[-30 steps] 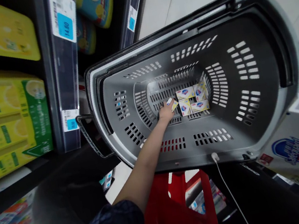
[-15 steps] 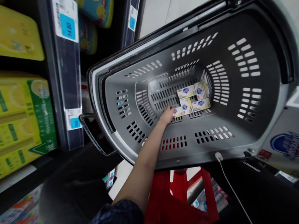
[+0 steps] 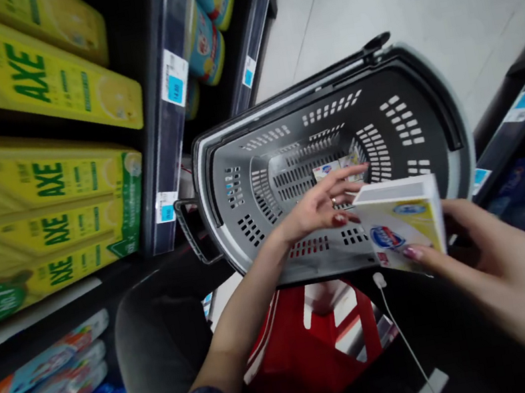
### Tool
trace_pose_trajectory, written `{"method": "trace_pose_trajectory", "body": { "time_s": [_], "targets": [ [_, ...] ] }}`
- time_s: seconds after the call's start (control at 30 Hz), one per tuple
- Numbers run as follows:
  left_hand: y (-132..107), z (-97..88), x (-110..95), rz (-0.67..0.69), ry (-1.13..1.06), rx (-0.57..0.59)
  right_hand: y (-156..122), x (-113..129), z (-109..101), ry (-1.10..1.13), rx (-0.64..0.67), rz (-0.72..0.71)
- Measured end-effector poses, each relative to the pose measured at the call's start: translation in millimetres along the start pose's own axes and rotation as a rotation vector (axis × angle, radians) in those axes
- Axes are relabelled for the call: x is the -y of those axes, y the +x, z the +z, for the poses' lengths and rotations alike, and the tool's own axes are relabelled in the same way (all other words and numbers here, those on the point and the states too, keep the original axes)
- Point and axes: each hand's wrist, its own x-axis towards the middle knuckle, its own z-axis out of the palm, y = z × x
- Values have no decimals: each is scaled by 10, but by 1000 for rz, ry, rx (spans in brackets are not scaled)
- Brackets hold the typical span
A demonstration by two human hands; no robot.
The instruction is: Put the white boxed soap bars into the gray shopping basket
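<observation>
Safeguard box point(image 3: 402, 226) in right hand point(image 3: 513, 267); cartons point(image 3: 327, 170) below partly hidden.

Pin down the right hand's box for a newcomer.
Find the gray shopping basket. In front of its near right rim, the right hand holds a white-and-yellow Safeguard box. Unlike similar boxes inside the basket, it is held up and looks much larger.

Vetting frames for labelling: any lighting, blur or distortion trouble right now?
Head view: pale, bright floor against a near-black shelf recess; head view: lower-left packets soft, small print unreadable; head view: wide-angle stretch seems to enlarge the right hand near the frame edge; head view: held carton distinct, its logo lettering hard to read.
</observation>
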Motion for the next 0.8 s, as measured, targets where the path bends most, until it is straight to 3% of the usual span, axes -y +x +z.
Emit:
{"method": "trace_pose_trajectory", "body": {
  "time_s": [0.07, 0.13, 0.27, 0.37, 0.47, 0.57, 0.8],
  "targets": [
    [-158, 155, -228, 26, -88, -8, 12, 71, 46, -41, 124, -68],
    [-222, 138, -233, 41, -115, -88, 30, 91, 64, -47, 136, -78],
    [-130, -335, 95, 79, -86, -308, 27, 84, 13, -142, -36, -23],
    [-43, -741, 347, 62, -86, -492, 27, 72, -41, -161, -46, -24],
    [-52, -879, 479, 13, -231, -612, 72, 46, -62, -194, -45, -10],
    [-157, -685, 464, 37, -410, -675, 127, 27, -51, -227, -30, -20],
    [-568, 295, 59, 203, -537, -660, 100, 178, 49, 122, 297, -339]
  ]
}}
